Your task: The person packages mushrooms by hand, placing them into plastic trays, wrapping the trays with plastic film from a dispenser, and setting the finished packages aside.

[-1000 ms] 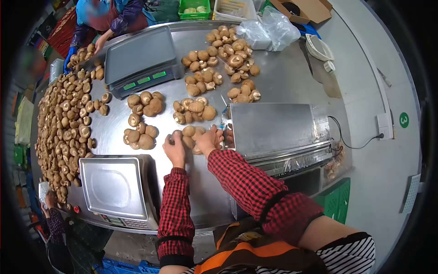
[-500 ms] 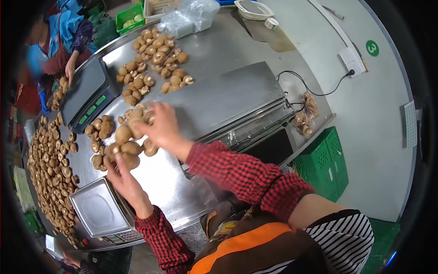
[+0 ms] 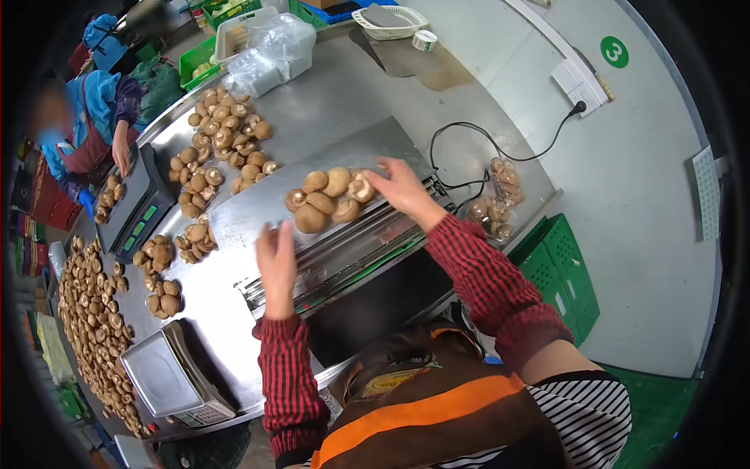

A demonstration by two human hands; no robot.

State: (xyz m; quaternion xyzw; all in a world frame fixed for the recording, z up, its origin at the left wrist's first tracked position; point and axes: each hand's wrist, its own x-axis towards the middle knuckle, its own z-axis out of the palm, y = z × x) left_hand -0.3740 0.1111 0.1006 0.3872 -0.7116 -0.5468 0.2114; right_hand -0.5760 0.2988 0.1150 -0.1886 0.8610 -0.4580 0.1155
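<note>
A small group of brown shiitake mushrooms (image 3: 336,183) lies on the flat metal plate (image 3: 380,143) of a machine with rollers. My left hand (image 3: 276,262) is just left of and below the group, fingers raised and apart, holding nothing. On the other side, my right hand (image 3: 408,191) has its fingers stretched toward the rightmost mushroom (image 3: 361,187), their tips at its edge. Whether they touch it is hard to tell. More shiitake piles (image 3: 223,129) sit on the steel table beyond the plate.
A loose mushroom heap (image 3: 90,313) covers the table's left side. Two scales, one silver (image 3: 160,375) and one dark (image 3: 141,203), stand nearby. Across the table, a person's hand (image 3: 121,148) rests by the dark scale. Plastic bags (image 3: 281,47) lie at the back; a black cable (image 3: 469,127) runs right.
Both hands have moved right from the table piles to the metal plate. The mushrooms they carried now lie there, and the fingers have opened. The camera view has shifted somewhat.
</note>
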